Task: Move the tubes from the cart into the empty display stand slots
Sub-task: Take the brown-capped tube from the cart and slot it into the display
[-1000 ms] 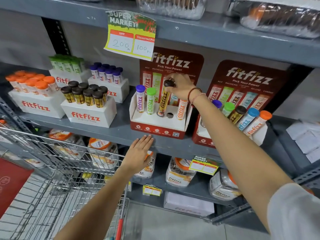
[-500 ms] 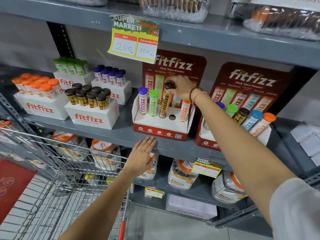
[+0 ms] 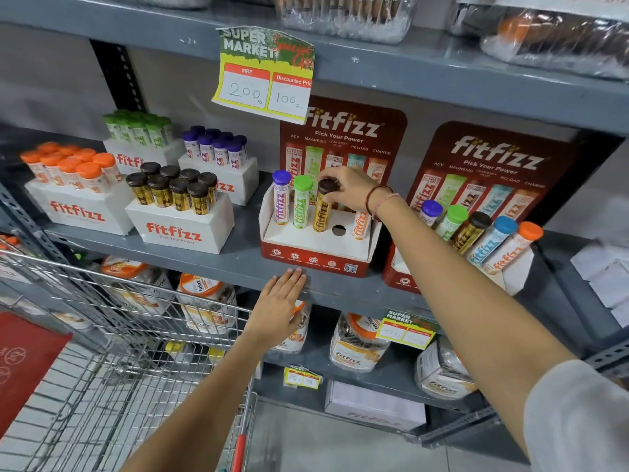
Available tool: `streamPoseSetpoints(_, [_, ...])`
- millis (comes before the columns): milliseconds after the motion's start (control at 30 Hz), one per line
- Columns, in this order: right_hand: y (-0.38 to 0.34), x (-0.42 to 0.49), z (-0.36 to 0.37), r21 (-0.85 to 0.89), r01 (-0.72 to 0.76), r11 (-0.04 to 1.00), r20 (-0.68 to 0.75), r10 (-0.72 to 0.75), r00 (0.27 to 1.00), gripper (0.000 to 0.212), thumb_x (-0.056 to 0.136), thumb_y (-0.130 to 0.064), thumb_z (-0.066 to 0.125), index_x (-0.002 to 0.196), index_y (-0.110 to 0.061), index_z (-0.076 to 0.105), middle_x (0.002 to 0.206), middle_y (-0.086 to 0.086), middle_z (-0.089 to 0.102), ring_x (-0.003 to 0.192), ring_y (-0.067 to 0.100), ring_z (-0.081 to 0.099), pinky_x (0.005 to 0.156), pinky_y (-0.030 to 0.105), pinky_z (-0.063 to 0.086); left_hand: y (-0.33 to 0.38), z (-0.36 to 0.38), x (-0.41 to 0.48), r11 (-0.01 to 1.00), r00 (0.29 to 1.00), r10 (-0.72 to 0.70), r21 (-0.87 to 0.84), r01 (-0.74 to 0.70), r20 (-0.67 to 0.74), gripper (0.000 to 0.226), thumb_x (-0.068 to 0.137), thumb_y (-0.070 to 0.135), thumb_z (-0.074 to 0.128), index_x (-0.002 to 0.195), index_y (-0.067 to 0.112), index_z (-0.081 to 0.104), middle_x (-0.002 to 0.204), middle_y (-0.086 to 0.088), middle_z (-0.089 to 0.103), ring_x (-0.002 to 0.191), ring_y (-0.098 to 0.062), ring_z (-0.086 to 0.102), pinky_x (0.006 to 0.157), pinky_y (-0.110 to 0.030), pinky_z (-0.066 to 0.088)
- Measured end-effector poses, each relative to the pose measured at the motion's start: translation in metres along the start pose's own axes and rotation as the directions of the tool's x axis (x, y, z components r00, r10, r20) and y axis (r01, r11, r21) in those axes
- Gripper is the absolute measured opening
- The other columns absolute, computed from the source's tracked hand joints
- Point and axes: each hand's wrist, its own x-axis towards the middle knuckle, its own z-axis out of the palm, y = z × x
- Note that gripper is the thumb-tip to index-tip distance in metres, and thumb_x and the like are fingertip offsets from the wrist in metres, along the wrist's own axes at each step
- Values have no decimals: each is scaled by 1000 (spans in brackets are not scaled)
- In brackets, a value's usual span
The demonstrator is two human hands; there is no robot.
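A red and white display stand (image 3: 316,258) sits on the grey middle shelf. Standing in its slots are a purple-capped tube (image 3: 281,198), a green-capped tube (image 3: 301,204), a gold tube with a dark cap (image 3: 321,212) and an orange tube (image 3: 360,224). One round slot (image 3: 338,229) between the gold and orange tubes is open. My right hand (image 3: 354,190) grips the dark cap of the gold tube, which stands in its slot. My left hand (image 3: 280,306) rests flat, fingers together, against the shelf's front edge below the stand. The wire cart (image 3: 112,352) is at lower left.
A second full display stand (image 3: 408,277) sits to the right. White boxes of orange (image 3: 78,212), black (image 3: 180,229), green and purple-capped tubes stand to the left. A price sign (image 3: 265,76) hangs from the upper shelf. Jars (image 3: 357,345) fill the lower shelf.
The gold tube has settled deeper and more upright in its slot under my right hand. My left hand stays on the shelf edge. The view shifted slightly.
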Motion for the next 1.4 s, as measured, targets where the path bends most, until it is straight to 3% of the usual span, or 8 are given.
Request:
streamPoseSetpoints(400, [-1,1,9,24,-44,999,-56,45,997,46,83,-13,64,127,-8,49,128,21,53,120,34,48,104,38,37,3,-6,0,1000,999,-9,-10,9,33,62,96,36,39,145,16,8,157,-3,11,144,-19,4,113,-33,-7])
streamPoseSetpoints(533, [1,-5,11,34,-48,998,-79,50,996,47,84,-11,63,128,-11,47,127,18,55,117,32,50,102,38,39,0,-17,-5,996,1000,-22,-90,22,-1,58,95,32,45,144,14,19,154,-5,22,143,-20,14,116,-37,4])
streamPoseSetpoints(733, [-8,-32,43,36,31,999,-444,-12,896,34,85,-7,56,119,-7,54,121,17,56,117,32,48,102,37,38,-35,-43,-50,960,973,-209,-210,184,-102,51,88,19,58,134,9,40,140,-13,47,133,-27,37,111,-47,30])
streamPoseSetpoints(833, [-28,-45,73,48,114,992,-500,-75,863,26,83,-6,54,109,-4,60,109,19,60,107,33,52,95,37,40,-54,-52,-83,937,943,-305,-219,272,-132,47,86,16,59,129,5,46,132,-17,54,123,-31,47,105,-48,38])
streamPoseSetpoints(967, [-69,-61,129,125,224,967,-370,-164,915,20,81,-4,56,100,-2,64,101,19,64,99,34,55,90,32,38,-72,-57,-130,903,901,-404,-229,364,-160,40,85,12,61,123,4,53,120,-19,61,112,-35,54,91,-45,45])
streamPoseSetpoints(1133, [-120,-78,210,253,268,930,-80,-256,963,19,85,-6,54,101,-3,64,101,16,65,101,31,55,89,37,43,-85,-54,-190,821,825,-555,-231,523,-106,38,86,12,61,121,1,54,118,-22,61,109,-38,55,89,-47,45])
streamPoseSetpoints(1267, [-150,-88,271,287,281,916,176,-339,924,18,86,-7,53,100,-2,63,103,18,64,102,32,54,91,40,46,-92,-52,-232,726,736,-673,-257,638,-73,33,87,12,59,119,3,55,119,-21,60,110,-38,54,90,-47,45])
streamPoseSetpoints(1400, [-165,-101,336,268,246,932,413,-341,844,15,86,-8,51,97,-6,61,96,14,62,89,32,58,76,40,53,-100,-50,-268,632,641,-765,-268,727,-61,32,88,13,57,119,3,56,116,-22,61,108,-39,55,92,-50,45])
